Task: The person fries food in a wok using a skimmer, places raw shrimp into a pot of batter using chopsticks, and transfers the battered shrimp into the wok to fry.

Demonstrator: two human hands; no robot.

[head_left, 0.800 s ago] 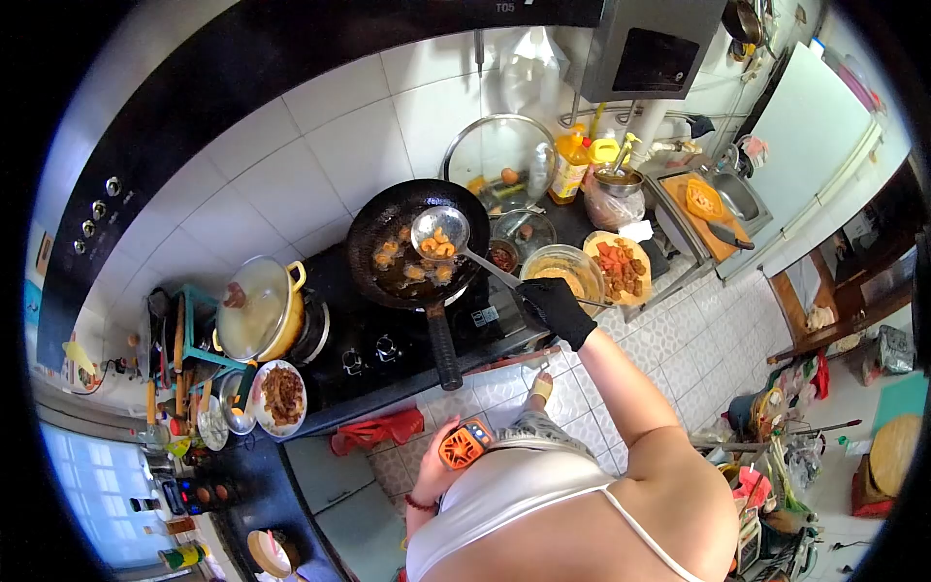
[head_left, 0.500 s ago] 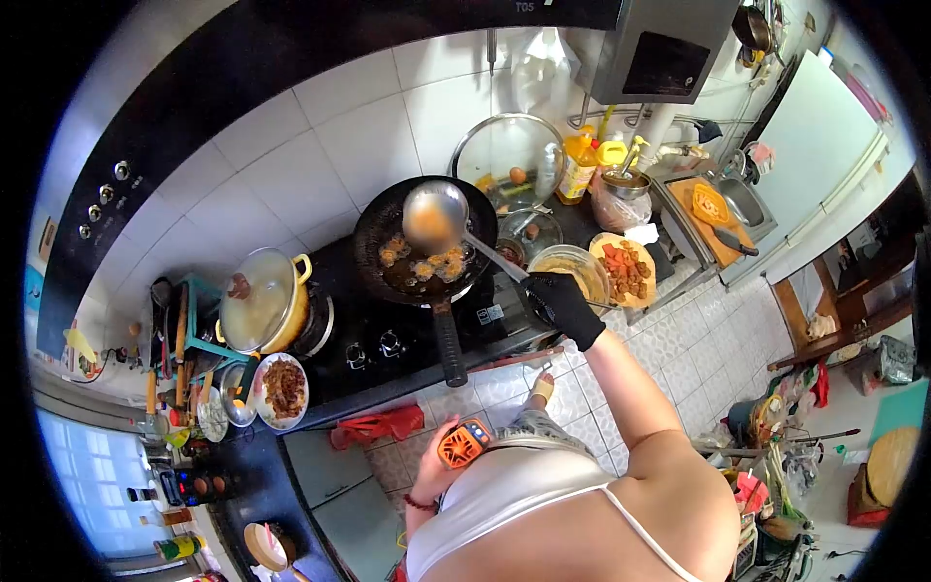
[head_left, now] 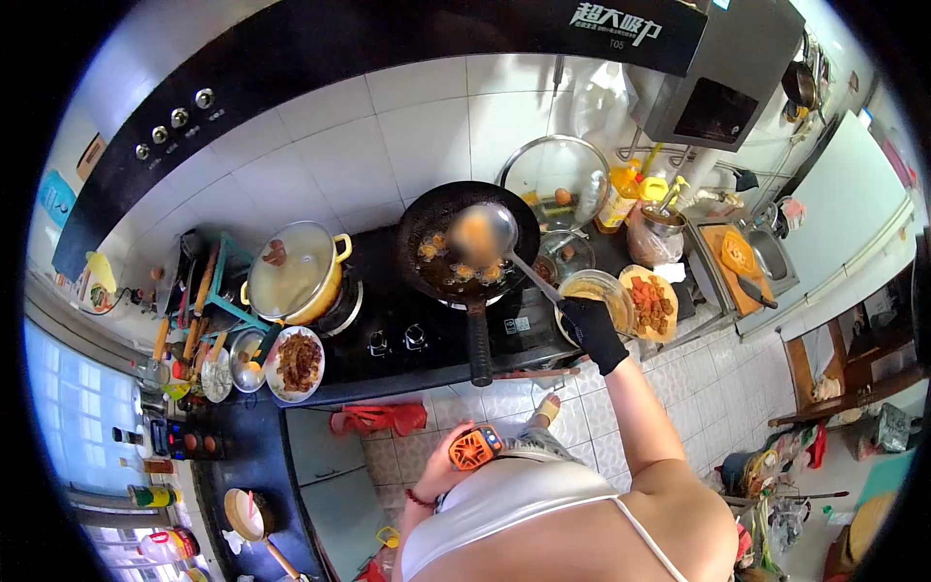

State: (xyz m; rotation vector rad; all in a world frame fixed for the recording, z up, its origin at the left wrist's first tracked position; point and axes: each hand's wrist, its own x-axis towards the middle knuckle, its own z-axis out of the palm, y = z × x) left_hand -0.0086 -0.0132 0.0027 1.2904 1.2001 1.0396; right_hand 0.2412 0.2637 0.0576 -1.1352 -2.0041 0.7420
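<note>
A black glove covers my right hand (head_left: pixel 593 330), which is closed round the handle of a metal ladle (head_left: pixel 531 274). The ladle's bowl is over the black wok (head_left: pixel 419 215), and its contents are blurred. Several browned pieces (head_left: pixel 432 248) lie in the oil of the wok. Beside my right hand is a bowl of batter (head_left: pixel 613 301), with a plate of red and brown pieces (head_left: pixel 652 303) to its right. Bare and low near my waist, my left hand (head_left: pixel 448 464) holds an orange and black device (head_left: pixel 472 448).
A lidded yellow pot (head_left: pixel 299 276) stands left of the wok, with a plate of brown food (head_left: pixel 295 364) in front. An oil bottle (head_left: pixel 618 199) and a glass lid (head_left: pixel 555 184) are behind. A cutting board (head_left: pixel 729 267) with a knife lies beside the sink (head_left: pixel 771 260).
The view has shifted, so the stove appears further right. The ladle is still over the wok, its bowl now nearer the right side. Both hands keep their holds.
</note>
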